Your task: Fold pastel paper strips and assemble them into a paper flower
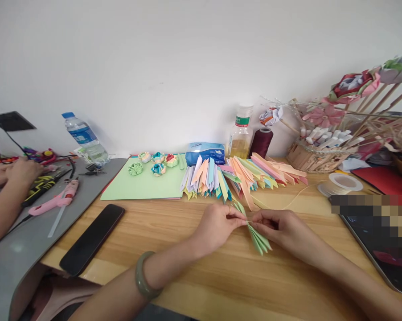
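A bundle of folded light-green paper strips (259, 240) is pinched at its middle by my left hand (217, 226), its pleated ends fanning out on both sides. Close against it, my right hand (281, 229) has thumb and forefinger pressed together on a thin thread (250, 222) at the bundle's waist. Pale line (297, 195) runs over the table toward a white spool (344, 183) at the right. Just behind my hands lie piles of folded paper strips (209, 178) in many colours.
Small paper flowers (158, 169) sit on green paper sheets (137, 189). A phone (92, 238) lies left, a tablet (375, 249) right. Behind stand a tissue pack (205, 154), bottle (241, 133) and pen basket (316, 156). A co-worker's hands (20, 174) are near a pink glue gun (59, 198).
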A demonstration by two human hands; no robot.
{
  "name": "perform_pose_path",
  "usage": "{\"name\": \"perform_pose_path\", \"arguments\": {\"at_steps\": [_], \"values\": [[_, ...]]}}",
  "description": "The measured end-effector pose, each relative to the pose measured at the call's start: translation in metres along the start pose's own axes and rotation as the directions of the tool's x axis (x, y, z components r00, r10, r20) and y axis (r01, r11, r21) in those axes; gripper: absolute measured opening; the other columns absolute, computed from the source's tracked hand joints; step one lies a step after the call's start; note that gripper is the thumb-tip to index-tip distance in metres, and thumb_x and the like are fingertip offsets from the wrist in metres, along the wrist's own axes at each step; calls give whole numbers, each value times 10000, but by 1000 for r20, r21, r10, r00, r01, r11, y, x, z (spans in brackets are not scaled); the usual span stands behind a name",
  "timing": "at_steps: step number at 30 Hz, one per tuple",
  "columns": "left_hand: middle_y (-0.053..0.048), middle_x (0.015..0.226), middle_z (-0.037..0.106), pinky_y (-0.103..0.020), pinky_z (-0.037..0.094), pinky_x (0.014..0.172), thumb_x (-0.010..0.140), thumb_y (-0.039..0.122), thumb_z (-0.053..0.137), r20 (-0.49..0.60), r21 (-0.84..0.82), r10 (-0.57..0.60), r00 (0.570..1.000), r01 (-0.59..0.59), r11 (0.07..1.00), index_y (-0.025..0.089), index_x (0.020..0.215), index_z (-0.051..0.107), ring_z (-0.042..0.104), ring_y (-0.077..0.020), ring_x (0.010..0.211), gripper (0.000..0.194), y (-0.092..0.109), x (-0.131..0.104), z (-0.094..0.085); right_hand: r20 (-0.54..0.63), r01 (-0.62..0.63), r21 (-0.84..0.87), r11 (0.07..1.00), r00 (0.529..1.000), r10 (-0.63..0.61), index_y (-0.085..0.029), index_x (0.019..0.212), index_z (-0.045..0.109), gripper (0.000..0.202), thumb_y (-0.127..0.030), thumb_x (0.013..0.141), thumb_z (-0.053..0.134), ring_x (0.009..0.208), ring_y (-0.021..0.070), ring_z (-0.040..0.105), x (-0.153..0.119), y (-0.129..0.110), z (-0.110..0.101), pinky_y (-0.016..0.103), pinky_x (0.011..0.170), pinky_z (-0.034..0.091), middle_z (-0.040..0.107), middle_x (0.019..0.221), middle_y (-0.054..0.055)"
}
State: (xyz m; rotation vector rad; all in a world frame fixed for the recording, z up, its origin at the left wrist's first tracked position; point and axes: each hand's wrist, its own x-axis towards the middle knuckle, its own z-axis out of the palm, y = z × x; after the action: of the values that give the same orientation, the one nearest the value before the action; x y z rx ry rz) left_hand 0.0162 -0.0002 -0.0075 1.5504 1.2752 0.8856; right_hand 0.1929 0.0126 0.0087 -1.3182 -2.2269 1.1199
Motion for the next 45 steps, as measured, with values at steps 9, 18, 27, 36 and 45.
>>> {"name": "perform_pose_path", "arguments": {"at_steps": [9,18,27,36,45], "values": [[-28,683,650,-239,420,601,702,188,559,22,206,-3,1000,-1,979,148,677,618,573,-145,646,75,1,-1,-9,-16,79,-125,989,996,-82,-205,798,584,231,-347,848,408,501,111,407,-3,-3,3,218,495,334,469,549,-35],[-25,680,638,-265,377,594,717,198,498,-35,469,-74,997,82,880,177,656,596,555,-165,652,116,5,-3,-9,49,296,-109,949,955,-292,-273,1003,610,292,-265,894,339,797,179,593,-4,-2,8,286,700,443,654,911,34],[-44,654,619,-291,376,589,752,185,449,-36,637,48,998,-14,771,168,692,575,549,-184,618,140,1,-6,-4,27,359,-156,920,933,-360,-236,1028,593,298,-244,900,324,803,180,601,-5,3,11,298,707,463,653,927,58],[-45,674,629,-285,372,587,744,155,437,-26,629,30,999,-7,777,175,703,584,556,-186,636,154,1,-5,-7,31,309,-201,929,950,-310,-243,1054,567,280,-238,898,335,821,182,605,-4,4,13,298,720,464,647,946,48],[-26,783,634,-261,399,685,788,158,453,110,531,171,979,-204,823,177,717,566,568,-161,753,134,6,-6,-18,108,417,-300,858,908,-404,-249,1125,546,352,-123,875,333,886,180,583,-3,4,7,303,741,442,637,991,60]]}}
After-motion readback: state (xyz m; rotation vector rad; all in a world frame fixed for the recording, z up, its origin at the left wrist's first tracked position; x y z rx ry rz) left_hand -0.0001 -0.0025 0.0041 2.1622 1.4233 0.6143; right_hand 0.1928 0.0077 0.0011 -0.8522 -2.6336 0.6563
